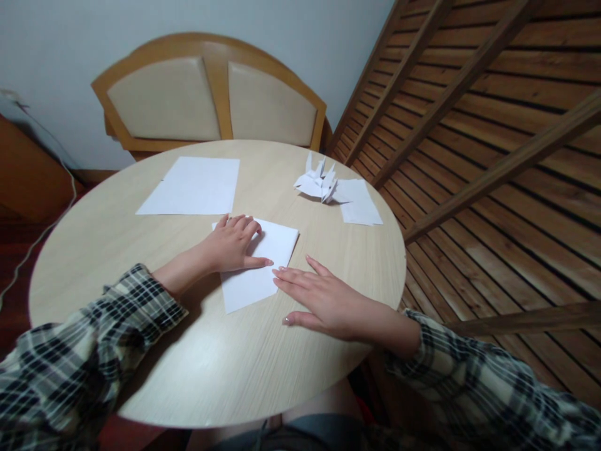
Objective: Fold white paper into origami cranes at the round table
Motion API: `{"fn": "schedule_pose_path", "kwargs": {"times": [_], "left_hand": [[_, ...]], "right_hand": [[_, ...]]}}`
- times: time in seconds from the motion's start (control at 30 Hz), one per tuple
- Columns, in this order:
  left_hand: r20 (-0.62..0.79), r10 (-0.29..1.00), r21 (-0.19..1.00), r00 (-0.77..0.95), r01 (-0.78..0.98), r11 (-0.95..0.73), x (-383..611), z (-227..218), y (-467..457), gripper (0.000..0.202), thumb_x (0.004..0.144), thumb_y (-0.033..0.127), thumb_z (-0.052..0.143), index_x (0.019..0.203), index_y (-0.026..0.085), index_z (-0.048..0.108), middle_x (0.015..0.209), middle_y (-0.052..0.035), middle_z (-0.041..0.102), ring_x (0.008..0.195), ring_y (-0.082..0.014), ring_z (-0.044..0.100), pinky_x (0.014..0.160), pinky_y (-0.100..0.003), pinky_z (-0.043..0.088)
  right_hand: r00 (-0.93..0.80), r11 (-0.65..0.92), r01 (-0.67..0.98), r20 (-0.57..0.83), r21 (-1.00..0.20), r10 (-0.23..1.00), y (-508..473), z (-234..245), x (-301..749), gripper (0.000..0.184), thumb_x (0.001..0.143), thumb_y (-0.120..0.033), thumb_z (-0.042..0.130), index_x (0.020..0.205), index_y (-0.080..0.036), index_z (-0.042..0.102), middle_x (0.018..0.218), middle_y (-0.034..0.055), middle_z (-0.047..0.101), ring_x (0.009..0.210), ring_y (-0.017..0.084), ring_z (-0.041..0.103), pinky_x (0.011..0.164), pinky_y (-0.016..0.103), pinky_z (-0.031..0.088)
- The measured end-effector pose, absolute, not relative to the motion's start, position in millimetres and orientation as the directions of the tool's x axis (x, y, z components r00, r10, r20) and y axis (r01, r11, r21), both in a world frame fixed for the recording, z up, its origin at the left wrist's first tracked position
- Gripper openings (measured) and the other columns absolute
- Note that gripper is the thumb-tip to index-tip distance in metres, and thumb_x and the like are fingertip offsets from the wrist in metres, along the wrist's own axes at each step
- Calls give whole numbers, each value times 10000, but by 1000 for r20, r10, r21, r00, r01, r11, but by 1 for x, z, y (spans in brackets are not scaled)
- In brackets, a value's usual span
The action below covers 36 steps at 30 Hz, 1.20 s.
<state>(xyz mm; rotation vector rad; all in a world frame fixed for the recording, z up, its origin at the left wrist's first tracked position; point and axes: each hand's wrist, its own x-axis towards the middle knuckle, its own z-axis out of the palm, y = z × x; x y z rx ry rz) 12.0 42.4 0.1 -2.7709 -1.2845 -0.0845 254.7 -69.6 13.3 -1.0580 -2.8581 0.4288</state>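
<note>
A folded sheet of white paper (251, 287) lies flat near the middle of the table. My left hand (235, 243) rests on top of it with the fingers spread, covering part of its upper left. At the paper's right edge is my right hand (323, 297), fingers stretched out and thumb apart. Its fingertips reach the paper's edge; whether they press on it I cannot tell. Neither hand grasps anything.
White sheets (195, 186) lie at the table's far left. Folded paper figures (317, 180) stand at the far right, beside smaller white paper (360, 203). Behind the round table (188, 376) is a padded bench back (164, 100); a slatted wooden partition (493, 156) borders the right.
</note>
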Motion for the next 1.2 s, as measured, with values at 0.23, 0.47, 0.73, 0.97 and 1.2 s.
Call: {"fn": "schedule_pose_path", "kwargs": {"times": [0.23,0.47,0.73,0.97,1.2], "left_hand": [[-32,764,-118,644,757,-643,16,8,43,895,733,833,449,1221,88,532,1278,-237,550,1205,-396,498,1037,-487,342],[-73,790,-87,609,785,-613,19,10,45,960,671,863,481,1251,100,521,1274,-246,551,1196,-417,499,1011,-509,370],[-39,796,-47,605,794,-606,19,7,44,947,694,868,439,1251,106,516,1298,-256,537,1225,-430,470,1001,-531,361],[-43,798,-60,601,796,-603,21,11,42,892,709,841,478,1225,114,527,1277,-237,550,1215,-405,491,1000,-490,380],[-39,796,-85,604,792,-605,21,9,43,879,724,851,440,1228,135,513,1278,-222,557,1212,-399,499,1006,-508,372]], "right_hand": [[-734,698,662,-44,-275,678,-48,10,264,669,971,-584,356,1510,-188,328,1566,119,326,1454,237,305,1216,511,31],[-643,630,753,-8,-189,766,-22,2,269,703,973,-603,297,1516,-157,308,1560,141,331,1465,248,276,1211,539,60],[-537,536,834,35,-127,843,-22,-3,256,762,966,-633,232,1501,-100,335,1564,184,299,1470,268,262,1211,540,51],[-462,464,877,48,-121,886,-24,-9,248,793,957,-658,200,1501,-96,332,1577,161,284,1492,270,189,1212,536,42],[-419,419,891,40,-174,907,-25,-12,250,768,960,-655,184,1526,-145,287,1603,121,229,1504,262,133,1209,541,51]]}}
